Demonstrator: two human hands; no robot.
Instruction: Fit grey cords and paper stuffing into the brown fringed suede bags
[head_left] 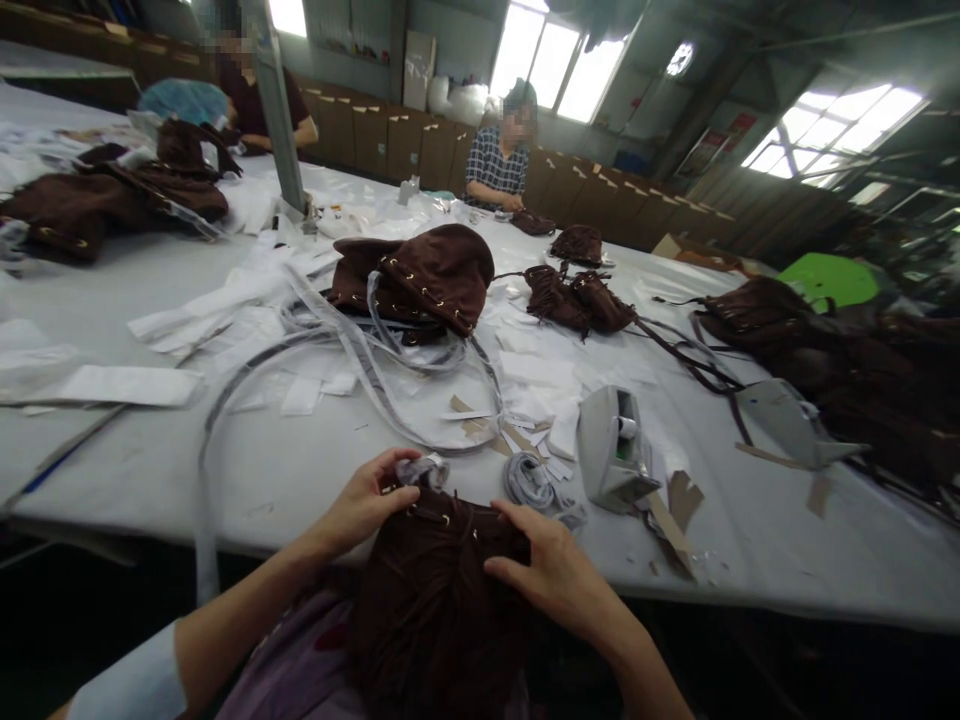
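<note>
A dark brown drawstring bag [442,590] with fringe and metal eyelets hangs at the table's near edge, in front of my body. My left hand [371,505] grips its top rim on the left, thumb toward me and fingers behind. A plastic-wrapped piece [427,468] pokes up beside those fingertips. My right hand [551,565] holds the right side of the rim, fingertips over the edge and thumb against the front. Just beyond the bag lies a coiled grey plastic-wrapped cord [527,480]. The bag's lower part is in shadow.
A grey tape dispenser [615,445] stands at right, another [787,425] farther off. Brown bags [427,275], long plastic-wrapped straps [360,360] and paper scraps [536,380] cover much of the white table [750,540]. Two people work across it, one in a checked shirt [495,160].
</note>
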